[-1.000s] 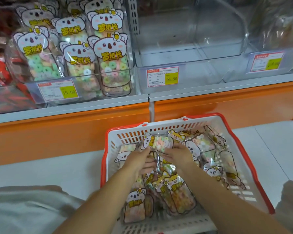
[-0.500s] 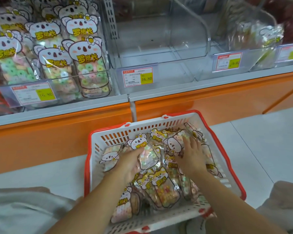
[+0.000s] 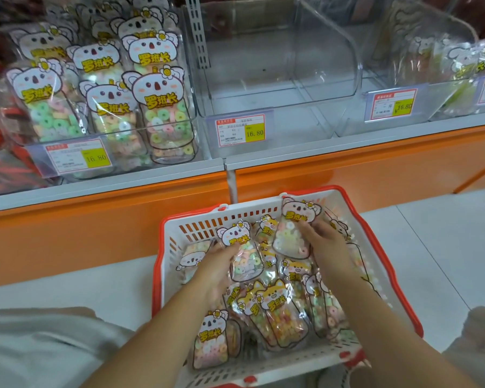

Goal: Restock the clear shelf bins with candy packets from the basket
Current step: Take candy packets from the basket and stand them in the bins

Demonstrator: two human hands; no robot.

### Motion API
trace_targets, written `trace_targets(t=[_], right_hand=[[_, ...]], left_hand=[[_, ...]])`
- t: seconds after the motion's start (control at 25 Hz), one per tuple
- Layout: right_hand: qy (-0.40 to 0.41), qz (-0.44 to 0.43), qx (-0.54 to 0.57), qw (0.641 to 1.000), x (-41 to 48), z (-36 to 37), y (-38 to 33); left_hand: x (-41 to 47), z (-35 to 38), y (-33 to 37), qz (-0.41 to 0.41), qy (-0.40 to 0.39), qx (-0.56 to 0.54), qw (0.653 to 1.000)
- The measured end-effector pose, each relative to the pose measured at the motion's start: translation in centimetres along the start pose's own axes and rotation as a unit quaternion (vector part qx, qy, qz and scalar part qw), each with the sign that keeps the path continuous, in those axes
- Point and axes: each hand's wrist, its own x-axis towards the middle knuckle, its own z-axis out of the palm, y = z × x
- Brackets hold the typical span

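Over the last second both hands have gone from rummaging low among the packets to each raising 1 koala packet clear of the pile, and the view has swung so the vacant bin sits straight ahead; this reads as the pick being done and the carry to the shelf about to start. On the left, the full bin (image 3: 101, 107) is already packed with upright koala packets behind its price tag (image 3: 79, 158). The left hand (image 3: 219, 271) is closed around the lower part of 1 packet (image 3: 242, 253), head end up, above the heap in the basket (image 3: 398, 278). Just to its right, the right hand (image 3: 324, 245) grips a 2nd packet (image 3: 293, 233) by its right edge, lifted near the basket's far wall. The rest of the packets lie loose under and between the forearms. The empty bin (image 3: 277, 65) stands above and beyond both hands, well apart from them. Further right, a 3rd bin (image 3: 420, 51) holds only a few packets.
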Motion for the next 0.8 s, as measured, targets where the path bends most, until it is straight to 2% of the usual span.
trace_targets(t=[0.08,0.16,0.28,0.36,0.48,0.64,0.8], right_hand=[[-0.081,0.061,0.089,0.991,-0.3,0.3,-0.7],[-0.13,0.079,0.093,0.984,-0.5,0.6,-0.4],[-0.145,0.062,0.062,0.986,-1.3,1.7,-0.6],[-0.143,0.03,0.03,0.989,-1.9,2.4,-0.9],[-0.156,0.007,-0.006,0.988,-2.8,3.3,-1.5],[-0.231,0.031,-0.001,0.972,-4.2,4.4,-3.5],[-0.279,0.017,-0.004,0.96,-6.0,5.9,-7.2]], left_hand=[[-0.6,0.4,0.7,0.001,-0.021,-0.012,1.0],[-1.0,0.6,1.0,0.002,-0.049,-0.028,0.998],[-1.3,0.4,1.4,0.007,-0.111,-0.019,0.994],[-1.5,0.0,1.1,0.038,-0.136,0.051,0.989],[-2.5,-0.5,1.1,0.093,-0.103,0.15,0.979],[-4.4,-1.7,2.8,0.129,-0.086,0.2,0.967],[-8.0,-2.8,6.2,0.191,-0.112,0.218,0.951]])
